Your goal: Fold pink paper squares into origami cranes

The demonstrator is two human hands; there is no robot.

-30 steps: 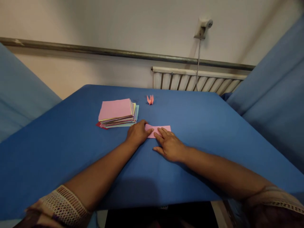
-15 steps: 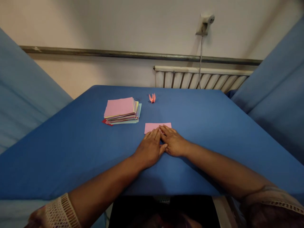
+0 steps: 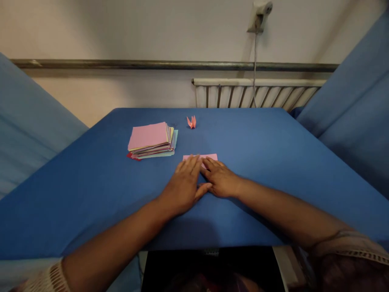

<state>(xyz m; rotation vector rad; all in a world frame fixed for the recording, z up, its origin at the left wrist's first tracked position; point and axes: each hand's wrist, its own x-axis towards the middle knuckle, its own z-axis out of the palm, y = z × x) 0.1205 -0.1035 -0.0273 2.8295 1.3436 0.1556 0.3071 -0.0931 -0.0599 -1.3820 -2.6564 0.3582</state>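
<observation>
A folded pink sheet of paper lies flat on the blue-covered table, its long side running left to right. My left hand rests over the paper's left part with the fingers stretched forward and the thumb pointing right. On the paper's right part lies my right hand, fingers extended and pressing down. The two hands almost meet at the middle, the left thumb close to the right palm. Both hands cover most of the paper's near edge, so that edge is hidden.
Left of the paper sits a stack of coloured paper sheets, pink on top. A small folded orange-pink paper figure stands toward the back. Behind the table are a radiator and a wall rail; blue curtains hang at both sides.
My left hand has slid left and slightly forward over the paper, covering more of its left end. My right hand keeps its place. The whole view has shifted slightly.
</observation>
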